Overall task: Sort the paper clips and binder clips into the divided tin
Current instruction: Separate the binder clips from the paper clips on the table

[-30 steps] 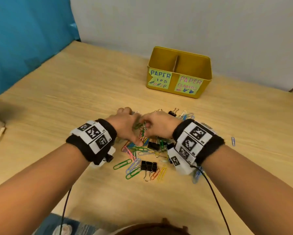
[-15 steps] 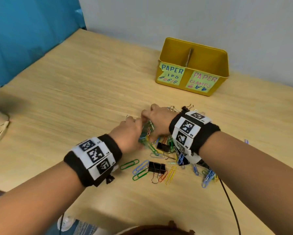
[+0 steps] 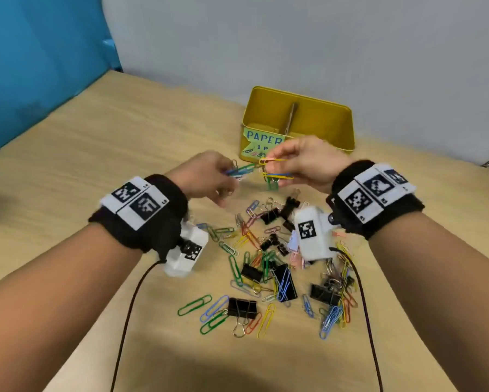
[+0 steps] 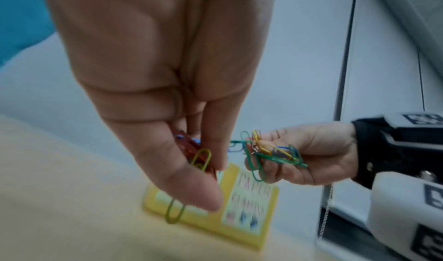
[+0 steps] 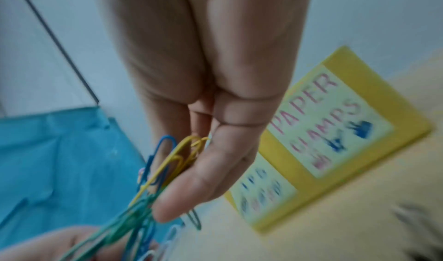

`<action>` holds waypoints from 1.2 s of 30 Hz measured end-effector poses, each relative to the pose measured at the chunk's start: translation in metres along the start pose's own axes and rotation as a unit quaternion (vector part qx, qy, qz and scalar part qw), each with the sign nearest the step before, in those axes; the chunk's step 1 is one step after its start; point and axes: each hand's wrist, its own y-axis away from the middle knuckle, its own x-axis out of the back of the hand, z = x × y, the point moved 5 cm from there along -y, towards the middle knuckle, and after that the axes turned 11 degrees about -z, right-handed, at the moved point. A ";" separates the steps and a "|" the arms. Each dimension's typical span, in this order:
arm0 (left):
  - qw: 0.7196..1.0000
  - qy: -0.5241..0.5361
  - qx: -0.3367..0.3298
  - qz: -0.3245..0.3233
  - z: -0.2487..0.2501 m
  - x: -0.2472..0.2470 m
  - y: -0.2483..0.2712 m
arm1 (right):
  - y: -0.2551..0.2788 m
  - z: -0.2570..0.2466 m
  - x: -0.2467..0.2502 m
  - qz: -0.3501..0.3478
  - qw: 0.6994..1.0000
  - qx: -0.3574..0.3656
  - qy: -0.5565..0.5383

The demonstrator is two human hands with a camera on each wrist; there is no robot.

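Both hands are lifted above the pile, just in front of the yellow divided tin [image 3: 319,114]. My left hand [image 3: 206,176] pinches a bunch of coloured paper clips [image 3: 241,170], seen red, blue and olive in the left wrist view [image 4: 196,155]. My right hand [image 3: 305,162] pinches another tangle of yellow, blue and green paper clips [image 3: 274,176], also in the right wrist view [image 5: 167,162]. The two bunches hook together between the hands. The tin's labels read PAPER CLIPS on the left and PAPER CLAMPS [image 5: 328,121] on the right.
A loose pile of coloured paper clips [image 3: 209,309] and black binder clips [image 3: 241,306] lies on the wooden table [image 3: 82,165] under and behind my wrists. A grey wall stands behind the tin, a blue curtain [image 3: 39,66] at the left. Black cables trail off both wrist cameras.
Both hands have risen from the pile toward the tin, each now holding a bunch of paper clips. The head camera has tilted up and closer.
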 end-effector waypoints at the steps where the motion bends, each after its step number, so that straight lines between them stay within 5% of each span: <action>1: 0.999 0.021 -0.021 0.020 0.013 0.011 -0.006 | -0.002 -0.014 0.011 0.023 0.999 0.023 -0.029; 7: 0.980 0.059 -0.057 0.180 0.083 0.060 -0.065 | -0.040 -0.067 0.060 0.173 0.976 0.089 -0.102; 13: 0.962 -0.214 0.020 0.165 0.107 0.045 -0.086 | -0.070 -0.052 0.066 0.160 0.986 -0.018 0.046; 17: 0.922 -0.317 0.026 0.222 0.101 0.046 -0.069 | -0.059 -0.050 0.063 0.225 0.968 0.013 0.109; 19: 0.917 -0.309 -0.028 0.252 0.088 0.042 -0.052 | -0.035 -0.050 0.052 0.274 0.949 0.065 0.142; 22: 0.941 -0.290 -0.072 0.158 0.049 0.015 -0.026 | -0.005 -0.026 0.014 0.135 0.966 0.043 0.215; 24: 0.952 -0.304 0.012 0.024 0.010 -0.010 -0.013 | 0.007 0.003 -0.018 -0.041 0.943 -0.067 0.325; 26: 0.927 -0.351 0.118 -0.055 -0.027 -0.028 0.001 | 0.010 0.027 -0.044 -0.139 0.895 -0.129 0.404; 30: 0.905 -0.392 0.167 -0.020 -0.051 -0.042 0.023 | -0.008 0.047 -0.076 -0.119 0.851 -0.115 0.499; 34: 0.935 -0.332 0.120 -0.025 -0.055 -0.060 0.023 | -0.018 0.051 -0.093 -0.096 0.801 -0.094 0.583; 36: 0.949 -0.301 0.095 -0.018 -0.056 -0.062 0.024 | -0.017 0.053 -0.100 -0.101 0.803 -0.073 0.583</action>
